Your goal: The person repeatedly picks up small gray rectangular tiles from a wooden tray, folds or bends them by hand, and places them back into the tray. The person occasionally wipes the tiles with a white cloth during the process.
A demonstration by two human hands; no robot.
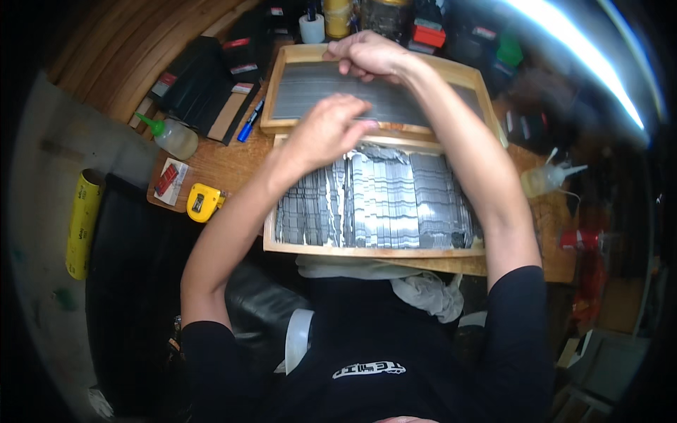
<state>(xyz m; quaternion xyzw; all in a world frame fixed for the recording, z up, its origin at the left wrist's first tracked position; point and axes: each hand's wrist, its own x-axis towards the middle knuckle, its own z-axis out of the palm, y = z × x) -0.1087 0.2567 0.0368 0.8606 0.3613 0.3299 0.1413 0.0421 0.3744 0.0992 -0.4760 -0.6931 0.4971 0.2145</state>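
Two shallow wooden trays sit on a wooden table. The near tray (pixel 374 249) holds several rows of thin grey strips (pixel 395 201) lying side by side. The far tray (pixel 278 92) holds a smooth grey layer of the same strips (pixel 310 88). My left hand (pixel 326 128) hovers over the border between the two trays, fingers curled, pinching something at the fingertips that I cannot make out. My right hand (pixel 367 55) rests on the far edge of the far tray, fingers bent over the grey layer.
A squeeze bottle with a green cap (pixel 171 135), a blue pen (pixel 249 121), a yellow tape measure (pixel 203 202) and black flat packs (pixel 201 81) lie left of the trays. Another squeeze bottle (pixel 546 178) stands at right. A yellow roll (pixel 83 222) lies far left. Jars stand behind.
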